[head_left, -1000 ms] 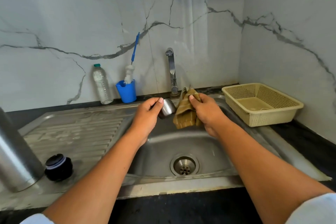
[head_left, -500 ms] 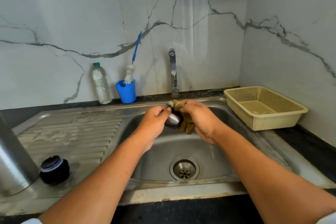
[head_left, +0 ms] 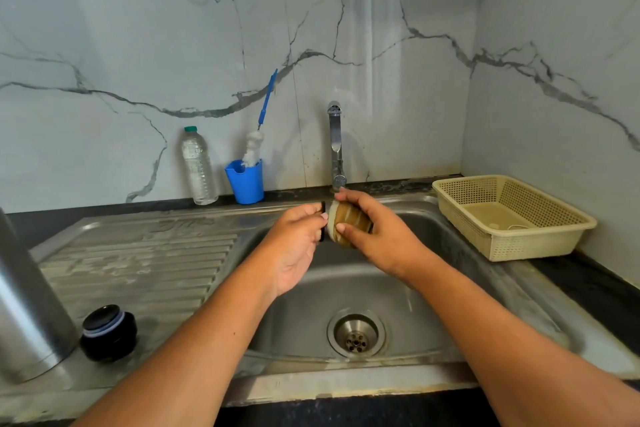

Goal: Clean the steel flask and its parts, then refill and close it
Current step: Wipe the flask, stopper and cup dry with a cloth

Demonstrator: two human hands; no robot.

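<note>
Your left hand (head_left: pixel 298 239) grips the flask's steel cup (head_left: pixel 331 220) by one end, fingers curled round it, over the sink basin (head_left: pixel 346 288) just below the tap (head_left: pixel 335 146). Your right hand (head_left: pixel 381 236) clamps an olive-brown cloth (head_left: pixel 350 218) round the cup, so only a pale band of steel shows between your hands. The steel flask body (head_left: pixel 27 305) stands on the drainboard (head_left: pixel 138 263) at far left, with its black stopper (head_left: pixel 109 333) just beside it. A cream basket (head_left: pixel 540 255) sits right of the sink.
</note>
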